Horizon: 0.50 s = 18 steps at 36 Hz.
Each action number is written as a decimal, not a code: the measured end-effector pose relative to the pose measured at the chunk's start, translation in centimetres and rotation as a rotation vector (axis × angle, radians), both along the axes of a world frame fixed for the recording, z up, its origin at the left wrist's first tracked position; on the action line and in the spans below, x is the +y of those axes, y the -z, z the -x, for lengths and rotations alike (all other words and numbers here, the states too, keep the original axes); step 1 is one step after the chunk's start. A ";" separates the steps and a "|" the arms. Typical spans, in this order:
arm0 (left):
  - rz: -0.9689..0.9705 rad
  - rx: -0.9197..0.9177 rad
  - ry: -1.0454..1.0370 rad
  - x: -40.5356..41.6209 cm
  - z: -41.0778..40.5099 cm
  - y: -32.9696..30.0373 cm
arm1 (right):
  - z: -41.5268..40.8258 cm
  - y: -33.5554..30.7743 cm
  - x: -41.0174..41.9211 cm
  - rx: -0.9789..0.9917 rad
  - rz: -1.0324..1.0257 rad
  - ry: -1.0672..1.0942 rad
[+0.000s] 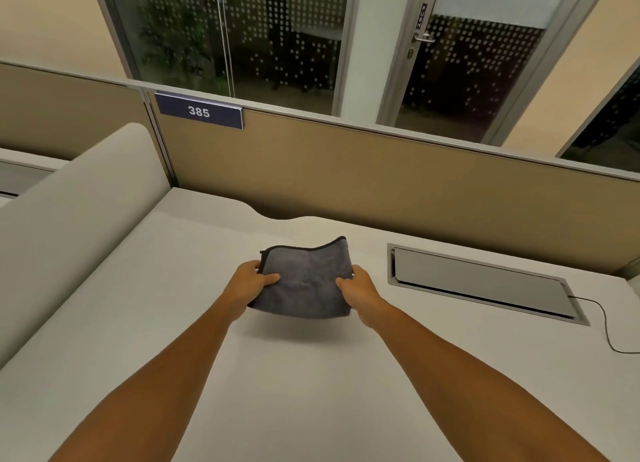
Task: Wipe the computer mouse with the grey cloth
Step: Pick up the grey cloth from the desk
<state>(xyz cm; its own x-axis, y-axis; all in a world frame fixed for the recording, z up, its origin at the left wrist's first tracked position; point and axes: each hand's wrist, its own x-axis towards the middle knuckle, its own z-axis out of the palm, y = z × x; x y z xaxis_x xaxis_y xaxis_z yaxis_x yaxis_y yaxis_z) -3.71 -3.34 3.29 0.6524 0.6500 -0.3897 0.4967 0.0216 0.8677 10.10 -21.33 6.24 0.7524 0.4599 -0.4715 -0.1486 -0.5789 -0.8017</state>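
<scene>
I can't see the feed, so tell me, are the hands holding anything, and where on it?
Yes. Both hold the grey cloth above the desk: the left hand grips its left edge, the right hand its right edge.

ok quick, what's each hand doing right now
Left hand: closed on the left edge of the grey cloth.
Right hand: closed on the cloth's right edge.

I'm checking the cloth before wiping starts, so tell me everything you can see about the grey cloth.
The grey cloth looks like soft, plush microfibre, dark grey with a thin black stitched hem along its far edge. It appears folded into a rough square. Both hands hold it just above the white desk, over its own shadow: the left hand pinches its left side, the right hand its right, thumbs on top. Its far edge curls upward. No mouse is in view.
</scene>
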 end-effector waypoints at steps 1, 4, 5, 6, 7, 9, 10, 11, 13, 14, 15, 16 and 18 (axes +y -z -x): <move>0.004 -0.013 -0.005 -0.6 0.3 -0.4 | 0.3 -0.5 -0.6 0.008 -0.007 0.006; 0.030 -0.050 -0.031 -2.6 1.3 -1.6 | 1.4 -1.8 -2.7 0.046 -0.038 0.048; 0.048 -0.056 -0.042 -3.4 1.7 -1.9 | 1.8 -2.0 -3.5 0.056 -0.049 0.062; 0.066 -0.061 -0.052 -4.2 2.0 -2.2 | 2.2 -2.2 -4.4 0.061 -0.062 0.070; 0.082 -0.061 -0.056 -4.9 2.4 -2.5 | 2.5 -2.3 -5.3 0.060 -0.070 0.073; 0.106 -0.054 -0.056 -6.6 3.2 -2.8 | 3.3 -2.6 -7.3 0.057 -0.080 0.074; 0.118 -0.048 -0.059 -7.4 3.7 -2.9 | 3.6 -2.7 -8.4 0.060 -0.089 0.075; 0.130 -0.044 -0.063 -8.2 4.1 -3.0 | 3.9 -2.8 -9.4 0.068 -0.100 0.076; 0.146 -0.049 -0.067 -9.9 5.0 -3.3 | 4.6 -3.0 -11.5 0.093 -0.126 0.080; 0.148 -0.052 -0.069 -10.8 5.5 -3.4 | 4.9 -3.1 -12.6 0.107 -0.143 0.082; 0.145 -0.053 -0.073 -11.6 5.9 -3.5 | 5.2 -3.2 -13.5 0.120 -0.161 0.085; 0.141 -0.057 -0.075 -12.5 6.3 -3.7 | 5.4 -3.2 -14.5 0.130 -0.176 0.088; 0.138 -0.070 -0.064 -14.1 7.1 -4.0 | 5.9 -3.4 -16.3 0.137 -0.202 0.097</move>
